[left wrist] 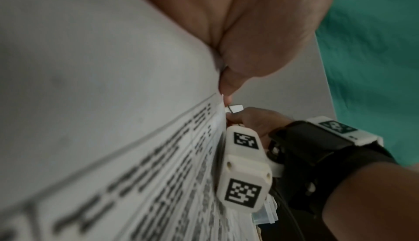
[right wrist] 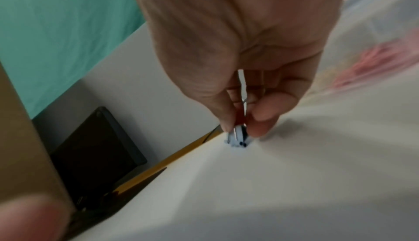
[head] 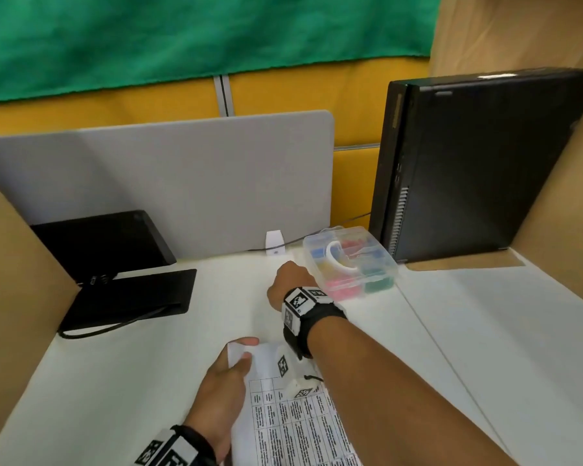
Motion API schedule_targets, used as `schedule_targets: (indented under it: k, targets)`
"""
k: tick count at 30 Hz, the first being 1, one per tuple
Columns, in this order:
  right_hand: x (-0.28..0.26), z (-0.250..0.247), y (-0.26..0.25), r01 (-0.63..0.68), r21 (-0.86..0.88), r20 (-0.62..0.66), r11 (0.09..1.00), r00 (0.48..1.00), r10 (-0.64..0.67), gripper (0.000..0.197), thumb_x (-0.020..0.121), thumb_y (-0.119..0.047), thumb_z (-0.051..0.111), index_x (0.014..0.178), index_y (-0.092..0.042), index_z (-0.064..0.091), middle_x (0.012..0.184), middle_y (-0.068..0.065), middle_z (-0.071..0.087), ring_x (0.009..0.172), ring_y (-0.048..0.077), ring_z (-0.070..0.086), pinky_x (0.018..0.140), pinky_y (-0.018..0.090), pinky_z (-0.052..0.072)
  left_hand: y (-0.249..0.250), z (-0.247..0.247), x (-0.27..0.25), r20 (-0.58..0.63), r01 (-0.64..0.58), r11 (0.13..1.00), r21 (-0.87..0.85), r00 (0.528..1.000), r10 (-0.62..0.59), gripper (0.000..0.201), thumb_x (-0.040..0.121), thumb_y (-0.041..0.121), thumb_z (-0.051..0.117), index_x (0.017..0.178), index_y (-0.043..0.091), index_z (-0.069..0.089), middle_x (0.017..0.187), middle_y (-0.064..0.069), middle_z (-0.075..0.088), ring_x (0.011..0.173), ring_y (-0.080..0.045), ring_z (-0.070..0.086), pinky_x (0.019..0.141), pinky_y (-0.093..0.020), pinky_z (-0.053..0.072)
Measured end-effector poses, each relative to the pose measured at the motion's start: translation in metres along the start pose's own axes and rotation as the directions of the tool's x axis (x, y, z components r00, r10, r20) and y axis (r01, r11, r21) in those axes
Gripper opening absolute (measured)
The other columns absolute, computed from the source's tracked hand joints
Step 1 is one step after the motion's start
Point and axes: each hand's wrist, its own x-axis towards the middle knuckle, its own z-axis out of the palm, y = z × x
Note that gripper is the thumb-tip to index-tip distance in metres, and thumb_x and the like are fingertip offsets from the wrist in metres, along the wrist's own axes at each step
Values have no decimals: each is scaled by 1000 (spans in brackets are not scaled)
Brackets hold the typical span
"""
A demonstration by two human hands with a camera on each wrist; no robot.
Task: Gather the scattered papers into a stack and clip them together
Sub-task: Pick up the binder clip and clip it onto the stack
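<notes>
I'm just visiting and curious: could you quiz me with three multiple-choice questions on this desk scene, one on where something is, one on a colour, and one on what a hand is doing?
1. Where does the clear plastic box stand?
A. beside the black computer tower
B. on the black pad at the left
C. on the papers

2. What colour is the cloth hanging behind the desk?
A. red
B. green
C. white

3. What is the right hand doing?
A. lying flat on the desk
B. pinching a small binder clip
C. lifting the box's lid

Answers: 1 A, the box sits at the tower's foot in the head view. 2 B, green fills the top of that view. 3 B, the right wrist view shows thumb and finger closed on the clip, while the left hand holds the papers.
</notes>
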Motion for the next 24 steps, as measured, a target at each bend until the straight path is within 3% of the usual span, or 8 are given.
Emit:
schedule_targets:
  k: [3, 5, 7, 8, 10, 15, 19, 24]
  targets:
    - [-3, -12, 2, 55, 23, 97, 998, 994, -57, 20, 94, -25, 61, 83, -8, 61, 96, 9, 66, 82, 30, 64, 70, 32, 52, -1, 0, 0, 22, -10, 999, -32, 1000, 11, 29, 105, 17, 42, 107, 21, 70, 103, -14, 76, 96, -34, 71, 84, -43, 58]
    - [-10, -26, 4, 79, 193, 193, 978, 974, -117, 16, 97, -18, 58, 93, -5, 66, 101, 15, 73, 78, 30, 72, 73, 37, 63, 1, -2, 0, 28, -16, 998, -63, 999, 18, 28, 105, 16, 42, 108, 20, 70, 103, -13, 76, 94, -33, 71, 77, -37, 57]
    - [-26, -45, 8, 22, 468, 254, 883, 954, -158, 15, 98, -6, 58, 83, -5, 58, 92, 17, 72, 53, 21, 66, 50, 24, 54, 3, -4, 0, 27, -18, 995, -96, 999, 20, 27, 105, 16, 44, 108, 20, 70, 103, -15, 75, 92, -34, 70, 79, -39, 57]
    - [-36, -57, 10, 22, 551, 212, 834, 963, -166, 16, 97, -6, 61, 82, -6, 56, 88, 17, 70, 48, 20, 61, 44, 20, 45, 5, -5, -2, 28, -31, 994, -106, 999, 34, 27, 105, 16, 44, 108, 21, 70, 104, -16, 75, 92, -34, 69, 81, -41, 57]
    - [-54, -84, 15, 96, 611, 80, 786, 980, -182, 13, 94, -10, 69, 88, -7, 57, 84, 19, 68, 51, 20, 58, 41, 19, 39, 11, -4, -6, 36, -85, 989, -118, 995, 90, 27, 105, 17, 44, 108, 23, 70, 105, -16, 75, 92, -33, 70, 85, -44, 56]
    - [-93, -136, 21, 153, 684, 13, 713, 975, -222, 17, 90, -14, 75, 100, -7, 64, 81, 6, 71, 57, 16, 67, 45, 22, 48, 42, 1, -31, 123, -276, 954, -121, 949, 290, 29, 105, 16, 43, 107, 25, 71, 100, -10, 77, 91, -27, 73, 85, -43, 57]
    - [-128, -164, 21, 266, 695, -84, 668, 953, -293, 19, 92, -8, 72, 103, 6, 68, 91, 11, 72, 60, 14, 70, 48, 23, 53, 70, 7, -61, 171, -421, 896, -143, 881, 441, 30, 104, 15, 44, 105, 27, 71, 106, -8, 76, 95, -25, 71, 90, -45, 55]
    - [-174, -189, 20, 339, 764, -174, 549, 928, -331, 5, 93, -11, 71, 92, -6, 71, 94, 11, 75, 71, 10, 74, 54, 23, 58, 87, 3, -96, 161, -495, 849, -185, 837, 523, 32, 103, 17, 47, 95, 34, 73, 90, 0, 75, 76, -16, 69, 71, -36, 56]
